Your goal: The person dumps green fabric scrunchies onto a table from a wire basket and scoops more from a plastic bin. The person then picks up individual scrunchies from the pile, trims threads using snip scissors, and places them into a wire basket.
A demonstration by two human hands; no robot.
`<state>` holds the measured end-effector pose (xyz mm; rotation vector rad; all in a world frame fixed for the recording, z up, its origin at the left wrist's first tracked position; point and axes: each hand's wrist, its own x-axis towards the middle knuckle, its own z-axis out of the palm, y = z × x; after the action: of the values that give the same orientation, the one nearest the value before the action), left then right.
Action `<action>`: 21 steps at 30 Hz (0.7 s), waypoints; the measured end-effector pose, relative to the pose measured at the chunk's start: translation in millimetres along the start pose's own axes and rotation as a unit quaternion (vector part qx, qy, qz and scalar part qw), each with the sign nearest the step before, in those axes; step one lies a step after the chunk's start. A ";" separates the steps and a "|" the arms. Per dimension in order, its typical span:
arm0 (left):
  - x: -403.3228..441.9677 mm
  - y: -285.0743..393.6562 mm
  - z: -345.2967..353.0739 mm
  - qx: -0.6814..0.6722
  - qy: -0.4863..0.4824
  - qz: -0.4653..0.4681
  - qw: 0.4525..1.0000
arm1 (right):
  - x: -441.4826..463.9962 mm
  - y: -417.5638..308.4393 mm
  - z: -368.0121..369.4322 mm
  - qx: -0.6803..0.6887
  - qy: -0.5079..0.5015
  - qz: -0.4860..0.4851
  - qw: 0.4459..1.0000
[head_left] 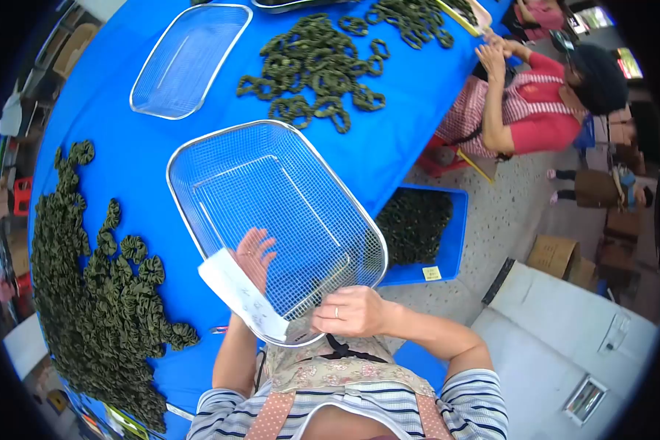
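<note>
A wire mesh basket with a metal rim is tilted in front of me at the table's near side, with no goods visible in it. My right hand, a ring on one finger, is closed on the basket's near right rim. My left hand is at the basket's left side with its fingers spread; whether it lies inside the mesh or behind it I cannot tell. A white paper slip with handwriting lies across the near left rim, covering part of my left hand and wrist.
Dark green scrunchies are heaped at the left of the blue table, with another pile farther back. A second mesh basket stands at the far left. A blue crate is at lower right; a co-worker sits at the right edge.
</note>
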<state>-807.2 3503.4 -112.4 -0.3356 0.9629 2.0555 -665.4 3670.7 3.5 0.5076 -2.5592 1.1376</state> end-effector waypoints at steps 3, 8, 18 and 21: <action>-22.1 -12.4 16.1 0.008 -0.049 -0.016 0.999 | -53.7 -21.5 -10.9 -0.027 -0.001 -0.002 1.000; -78.5 -55.2 39.1 0.009 -0.105 -0.023 0.994 | -135.9 -59.3 -40.5 -0.035 0.000 0.032 0.999; -110.0 -109.3 96.4 0.023 -0.013 -0.032 0.999 | -206.2 -89.5 -59.1 -0.169 0.031 0.080 0.982; -95.9 -88.8 94.8 0.044 0.060 0.112 0.991 | -162.8 -77.0 -50.0 -0.135 0.013 0.102 0.985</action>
<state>-669.3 3551.2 -43.4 -0.3182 1.2083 2.2063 -480.6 3692.5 20.6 0.1666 -2.7334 0.8282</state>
